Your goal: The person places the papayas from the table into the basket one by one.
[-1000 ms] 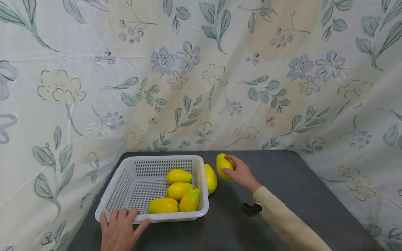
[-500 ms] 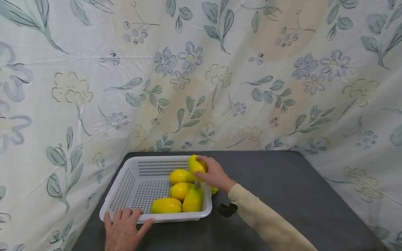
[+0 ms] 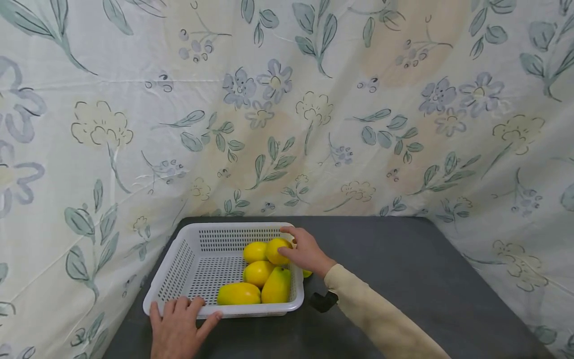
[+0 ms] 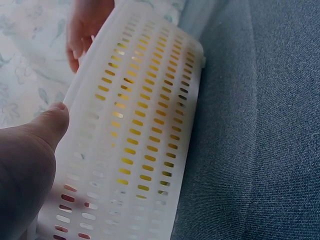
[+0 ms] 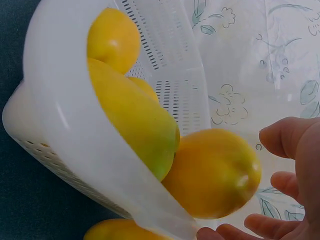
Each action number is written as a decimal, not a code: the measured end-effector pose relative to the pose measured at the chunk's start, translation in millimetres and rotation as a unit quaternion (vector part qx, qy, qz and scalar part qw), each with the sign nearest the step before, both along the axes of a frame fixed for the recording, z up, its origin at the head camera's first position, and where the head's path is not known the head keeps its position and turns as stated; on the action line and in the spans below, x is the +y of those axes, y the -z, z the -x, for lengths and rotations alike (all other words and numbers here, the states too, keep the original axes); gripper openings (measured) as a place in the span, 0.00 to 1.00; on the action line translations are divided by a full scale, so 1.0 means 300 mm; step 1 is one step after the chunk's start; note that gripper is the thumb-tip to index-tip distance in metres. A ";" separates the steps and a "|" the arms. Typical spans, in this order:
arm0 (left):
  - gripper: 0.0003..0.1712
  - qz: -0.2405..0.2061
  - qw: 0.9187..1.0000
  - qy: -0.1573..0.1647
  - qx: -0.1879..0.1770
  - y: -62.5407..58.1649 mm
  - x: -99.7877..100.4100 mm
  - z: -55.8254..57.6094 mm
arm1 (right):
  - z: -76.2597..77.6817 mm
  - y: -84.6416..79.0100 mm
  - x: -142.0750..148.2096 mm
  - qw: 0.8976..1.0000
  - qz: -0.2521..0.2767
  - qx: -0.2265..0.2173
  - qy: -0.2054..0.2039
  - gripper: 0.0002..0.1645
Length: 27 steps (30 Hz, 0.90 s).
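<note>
A white slotted plastic basket (image 3: 211, 311) sits on the dark tabletop. My left hand (image 3: 177, 326) holds its front left rim, fingers over the edge inside and thumb (image 4: 52, 122) along the outside. Several yellow papayas, one with a green narrow end (image 3: 276, 286), lie in the right half. My right hand (image 3: 307, 252) is over the back right corner, fingers spread beside a papaya (image 5: 215, 172). In the right wrist view a gap shows between thumb and fruit. This papaya leans against the others inside the rim.
Another papaya (image 3: 307, 273) lies on the table (image 3: 381, 279) just outside the basket's right wall, mostly hidden by the basket and my right arm. A floral cloth (image 3: 350, 149) hangs behind the table and along both sides. A dark wrist strap piece (image 3: 324, 301) juts from my right sleeve.
My right hand has carried a papaya leftward from beyond the basket, lowered it into the back right corner and let go. The left hand keeps its hold on the rim.
</note>
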<state>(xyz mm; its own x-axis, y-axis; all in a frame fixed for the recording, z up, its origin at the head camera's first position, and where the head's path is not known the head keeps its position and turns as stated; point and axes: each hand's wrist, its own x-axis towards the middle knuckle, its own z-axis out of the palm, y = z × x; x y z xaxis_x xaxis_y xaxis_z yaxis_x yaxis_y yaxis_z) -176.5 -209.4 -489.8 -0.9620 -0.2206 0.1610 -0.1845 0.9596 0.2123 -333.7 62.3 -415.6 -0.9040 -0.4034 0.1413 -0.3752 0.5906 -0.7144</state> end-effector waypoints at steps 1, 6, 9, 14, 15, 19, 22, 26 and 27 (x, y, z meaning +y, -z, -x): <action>0.50 0.001 1.000 0.000 0.000 -0.002 0.001 -0.001 | 0.001 0.001 0.001 1.000 0.000 -0.001 0.001 0.33; 0.48 0.006 1.000 -0.003 -0.004 -0.010 0.004 -0.002 | 0.005 0.012 0.002 1.000 -0.007 -0.005 0.008 0.32; 0.48 0.007 1.000 -0.003 -0.006 -0.010 0.003 -0.001 | 0.002 0.014 0.003 1.000 -0.004 -0.009 0.013 0.32; 0.50 0.006 1.000 -0.001 -0.008 -0.009 0.002 -0.004 | -0.001 0.006 0.018 1.000 0.003 -0.018 0.016 0.32; 0.50 0.006 1.000 -0.001 -0.008 -0.011 0.002 -0.005 | -0.001 0.005 0.022 1.000 0.003 -0.018 0.018 0.32; 0.50 0.007 1.000 0.000 -0.007 -0.014 0.002 -0.008 | 0.006 0.010 0.044 0.999 0.006 -0.019 0.029 0.33; 0.50 0.008 1.000 0.000 -0.006 -0.013 0.003 -0.008 | 0.011 0.018 0.068 0.999 0.013 -0.019 0.038 0.33; 0.49 0.011 1.000 0.000 -0.016 -0.012 0.002 -0.003 | 0.019 0.038 0.120 0.997 0.025 -0.030 0.062 0.32; 0.49 0.012 1.000 -0.001 -0.020 -0.012 0.001 -0.001 | 0.022 0.044 0.137 0.997 0.028 -0.034 0.069 0.31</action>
